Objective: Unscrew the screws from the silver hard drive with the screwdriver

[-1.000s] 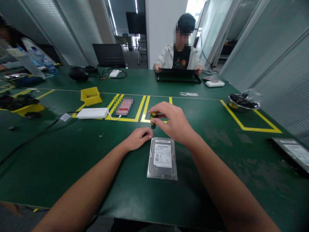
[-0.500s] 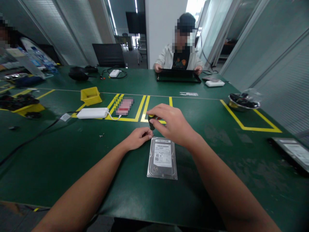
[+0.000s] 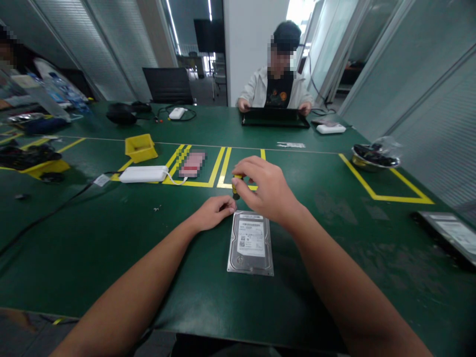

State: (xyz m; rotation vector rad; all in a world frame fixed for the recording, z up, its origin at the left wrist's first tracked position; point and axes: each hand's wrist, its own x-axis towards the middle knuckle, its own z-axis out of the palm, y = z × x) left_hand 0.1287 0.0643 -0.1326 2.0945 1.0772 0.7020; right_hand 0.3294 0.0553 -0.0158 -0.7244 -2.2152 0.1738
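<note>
A silver hard drive (image 3: 251, 243) with a white label lies flat on the green table in front of me. My right hand (image 3: 265, 186) grips a short yellow-and-black screwdriver (image 3: 236, 189), held upright over the drive's far left corner. Its tip is hidden. My left hand (image 3: 216, 212) rests on the table at that same corner, fingers curled together close beside the screwdriver; what they pinch, if anything, cannot be made out. A few tiny metal pieces, apparently screws (image 3: 156, 208), lie left of my left hand.
Left of centre stand a yellow bin (image 3: 140, 148), a white power bank (image 3: 143, 174) and a cabled phone (image 3: 192, 164). A second drive (image 3: 451, 235) lies at the right edge, below a bowl of dark parts (image 3: 375, 157). Across the table, a person (image 3: 280, 89) holds a black panel (image 3: 275, 117).
The screwdriver has turned in my right fingers, with more of its yellow side showing, and it has shifted slightly right. My left hand and the hard drive stay nearly still.
</note>
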